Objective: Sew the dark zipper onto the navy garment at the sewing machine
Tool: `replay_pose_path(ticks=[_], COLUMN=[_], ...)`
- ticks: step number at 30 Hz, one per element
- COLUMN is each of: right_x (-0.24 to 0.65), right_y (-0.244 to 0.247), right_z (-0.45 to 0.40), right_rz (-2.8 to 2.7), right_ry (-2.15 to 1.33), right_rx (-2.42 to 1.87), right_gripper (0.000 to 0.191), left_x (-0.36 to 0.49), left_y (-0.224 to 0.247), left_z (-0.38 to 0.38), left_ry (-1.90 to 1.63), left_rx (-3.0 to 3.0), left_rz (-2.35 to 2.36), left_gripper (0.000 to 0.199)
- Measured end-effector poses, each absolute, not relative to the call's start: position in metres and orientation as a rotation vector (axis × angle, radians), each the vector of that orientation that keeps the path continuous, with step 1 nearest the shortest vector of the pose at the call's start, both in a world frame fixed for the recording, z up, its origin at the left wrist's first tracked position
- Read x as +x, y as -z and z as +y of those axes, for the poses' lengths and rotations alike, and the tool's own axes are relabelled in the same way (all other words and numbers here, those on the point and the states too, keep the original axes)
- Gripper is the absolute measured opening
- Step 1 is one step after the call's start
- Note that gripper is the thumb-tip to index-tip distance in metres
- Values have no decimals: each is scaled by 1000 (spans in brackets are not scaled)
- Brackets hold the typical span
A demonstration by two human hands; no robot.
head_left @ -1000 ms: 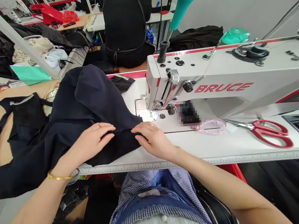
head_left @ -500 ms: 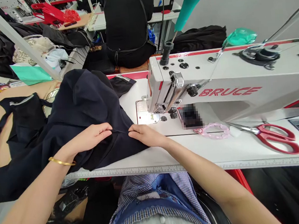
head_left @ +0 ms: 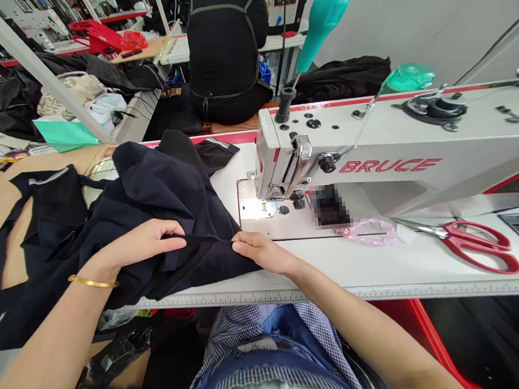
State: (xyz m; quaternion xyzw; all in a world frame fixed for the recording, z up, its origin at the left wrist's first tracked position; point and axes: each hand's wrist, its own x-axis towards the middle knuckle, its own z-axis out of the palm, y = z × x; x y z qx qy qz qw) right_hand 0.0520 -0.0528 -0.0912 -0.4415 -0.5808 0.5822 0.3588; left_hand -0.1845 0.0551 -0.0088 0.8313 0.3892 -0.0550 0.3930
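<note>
A dark navy garment [head_left: 162,179] lies bunched on the sewing table, left of the needle area. My left hand [head_left: 154,240] pinches one part of its edge between thumb and fingers. A short way to the right, my right hand [head_left: 257,249] pinches the same edge, so a strip of seam stretches between the two. Just behind my right hand stands the white sewing machine [head_left: 388,165], its presser foot and needle plate [head_left: 254,208] apart from the cloth. Folds hide most of the garment's shape.
Red-handled scissors [head_left: 477,245] and a pink beaded ring [head_left: 372,232] lie right of the needle. A measuring tape [head_left: 268,296] runs along the table's front edge. A teal-handled screwdriver [head_left: 324,22] stands on the machine. Behind it, a person in black [head_left: 228,46] sits.
My hands have moved slightly apart along the garment's edge, and a longer strip of seam shows between them. The view has shifted a little.
</note>
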Motion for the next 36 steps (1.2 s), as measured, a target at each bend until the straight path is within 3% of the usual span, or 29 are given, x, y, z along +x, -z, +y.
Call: replay_pose_path(ticks=[22, 29, 32, 36], right_x=[82, 18, 12, 42], right_y=[89, 73, 77, 89], right_z=[-65, -107, -120, -126], right_rz=[-1386, -865, -633, -769], right_ry=[-1699, -2201, -2010, -1622], right_rx=[-1122, -651, -647, -944], right_gripper=[37, 41, 41, 31], left_x=[-208, -145, -117, -115], left_y=[1, -50, -36, 24], left_z=[55, 56, 44, -18], left_ry=[61, -487, -440, -630], left_rx=[2284, 2870, 3086, 3014], left_rz=[1159, 1087, 980, 888], left_gripper=[35, 36, 30, 20])
